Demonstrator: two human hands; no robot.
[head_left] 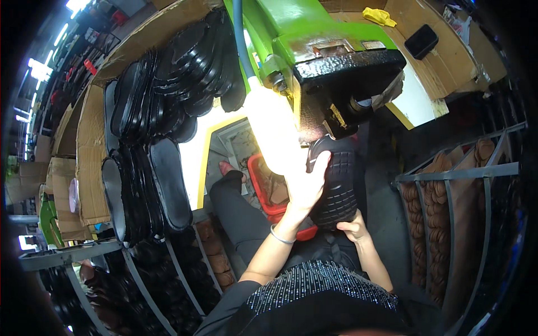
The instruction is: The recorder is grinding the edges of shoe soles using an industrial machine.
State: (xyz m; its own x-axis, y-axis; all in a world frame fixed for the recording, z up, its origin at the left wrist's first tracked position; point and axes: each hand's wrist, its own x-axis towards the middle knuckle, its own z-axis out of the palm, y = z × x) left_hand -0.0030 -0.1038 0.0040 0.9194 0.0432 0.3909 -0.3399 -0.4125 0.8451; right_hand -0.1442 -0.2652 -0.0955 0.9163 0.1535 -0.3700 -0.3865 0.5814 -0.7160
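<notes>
A black shoe sole (338, 187) with a grooved tread is held up beneath the head of a green machine (330, 39). Its far end reaches the dark metal working parts (339, 120) of that machine. My left hand (305, 187) is at the sole's left edge, thumb lying along it; a lamp's glare washes out its other fingers. At the near end, my right hand (353, 227) grips the sole, with the thumb on the near side and the remaining fingers mostly hidden. The bright lamp (269, 126) hangs just left of the sole.
Stacked black soles (168, 185) fill a cardboard box at left. A red bin (260, 187) stands below, near my leg. Metal racks flank me; the right rack (459, 173) bears brown pieces. A yellow cloth (379, 17) and dark phone-like object (421, 42) lie on cardboard at the back right.
</notes>
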